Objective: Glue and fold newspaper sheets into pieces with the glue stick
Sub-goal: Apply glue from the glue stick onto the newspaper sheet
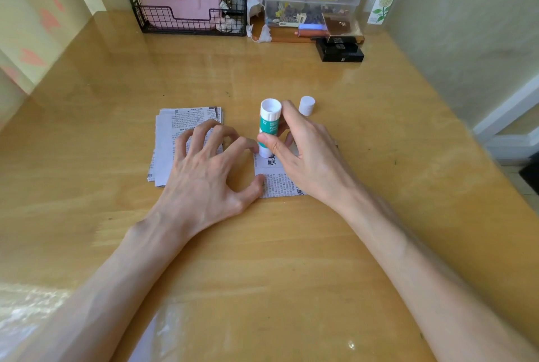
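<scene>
Right hand (306, 157) pinches the glue stick (269, 125), tip down on a newspaper sheet (280, 185) (left hand (204, 175), fingers spread, presses it).

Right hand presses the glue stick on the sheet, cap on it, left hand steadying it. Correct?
No: head view shows the cap off, standing on the table beyond the right hand. Glue stick is on the sheet, left hand steadying it.

The glue stick (269, 128) stands on a newspaper sheet (280, 185) near the middle of the table (291, 245). Its cap (306, 105) is just beside it at 2 o'clock, and a stack of newspaper pieces (180, 134) lies at 9 o'clock. Well behind, along the far edge, a wire rack (189, 20) sits at 11 o'clock, a lidded box (309, 3) at 12 and stacked flat boxes (339, 51) at 1 o'clock.
</scene>
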Available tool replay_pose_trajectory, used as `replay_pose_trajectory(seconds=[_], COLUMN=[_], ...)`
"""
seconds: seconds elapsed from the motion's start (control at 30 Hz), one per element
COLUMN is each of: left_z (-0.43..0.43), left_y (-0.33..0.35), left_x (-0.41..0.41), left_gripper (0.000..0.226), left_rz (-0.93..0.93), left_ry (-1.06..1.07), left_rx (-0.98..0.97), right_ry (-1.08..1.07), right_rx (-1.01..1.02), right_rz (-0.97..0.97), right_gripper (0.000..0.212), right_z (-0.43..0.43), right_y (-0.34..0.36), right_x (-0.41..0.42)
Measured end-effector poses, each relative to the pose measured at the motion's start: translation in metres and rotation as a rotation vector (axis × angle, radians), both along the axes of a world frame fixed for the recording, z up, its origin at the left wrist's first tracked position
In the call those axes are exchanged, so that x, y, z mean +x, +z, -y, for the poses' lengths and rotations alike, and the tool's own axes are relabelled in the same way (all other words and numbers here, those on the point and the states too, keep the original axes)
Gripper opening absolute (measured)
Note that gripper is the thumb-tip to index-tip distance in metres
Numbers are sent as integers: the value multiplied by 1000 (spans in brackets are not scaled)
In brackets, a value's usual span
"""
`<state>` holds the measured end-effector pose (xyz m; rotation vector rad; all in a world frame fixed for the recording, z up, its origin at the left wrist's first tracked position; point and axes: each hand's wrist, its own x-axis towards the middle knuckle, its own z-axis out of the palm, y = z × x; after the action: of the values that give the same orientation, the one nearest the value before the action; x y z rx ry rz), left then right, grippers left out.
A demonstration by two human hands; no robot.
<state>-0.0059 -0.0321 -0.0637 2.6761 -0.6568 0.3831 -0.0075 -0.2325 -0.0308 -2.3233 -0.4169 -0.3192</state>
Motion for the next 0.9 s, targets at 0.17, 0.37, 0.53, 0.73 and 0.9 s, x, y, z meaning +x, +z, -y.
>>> replay_pose_trajectory(seconds=[0.17, 0.37, 0.53, 0.73, 0.9], left_z=[0, 0, 0, -1, -1], left_y=[0, 0, 0, 0, 0], left_x=[0, 1, 1, 0, 0], left_gripper=[49, 49, 48, 48, 48], left_rz=[3, -5, 4, -1, -4], left_ry=[2, 5, 2, 0, -4], left_rx=[7, 12, 7, 12, 6], right_ry=[-1, -19, -34, -64, -83], right_rx=[3, -9, -10, -1, -5], right_rz=[-15, -21, -22, -43, -52], right_gripper=[23, 24, 25, 29, 23], right_z=[3, 10, 18, 29, 39], right_y=[1, 1, 1, 3, 5], right_x=[1, -1, -3, -6, -8])
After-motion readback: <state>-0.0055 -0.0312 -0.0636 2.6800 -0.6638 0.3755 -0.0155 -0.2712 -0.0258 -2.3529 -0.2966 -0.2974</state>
